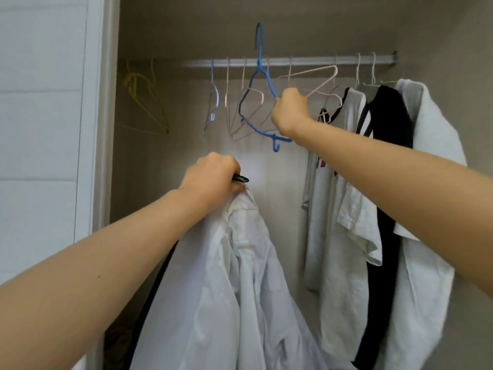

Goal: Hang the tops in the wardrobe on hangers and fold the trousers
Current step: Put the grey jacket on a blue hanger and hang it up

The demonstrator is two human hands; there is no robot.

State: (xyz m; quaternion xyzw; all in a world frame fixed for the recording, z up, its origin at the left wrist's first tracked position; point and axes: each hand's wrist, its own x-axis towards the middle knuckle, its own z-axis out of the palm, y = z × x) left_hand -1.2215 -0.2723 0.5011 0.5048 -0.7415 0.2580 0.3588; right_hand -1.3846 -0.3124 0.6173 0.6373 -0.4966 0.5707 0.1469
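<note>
My left hand (pixel 213 174) grips the top of a white shirt (pixel 240 289), which hangs down from my fist in front of the open wardrobe; something dark pokes out of the fist. My right hand (pixel 289 112) holds a blue hanger (pixel 257 78) by its right shoulder, with its hook lifted above the silver rail (pixel 306 60). A pale pink hanger (pixel 314 76) tilts beside that hand; whether the fingers also hold it, I cannot tell.
Several empty pale hangers (pixel 229 102) hang on the rail at the middle. Yellow hangers (pixel 145 97) hang at the far left. On the right hang a white T-shirt (pixel 336 209), a black garment (pixel 384 182) and another white top (pixel 426 236). A white door (pixel 40 129) stands at left.
</note>
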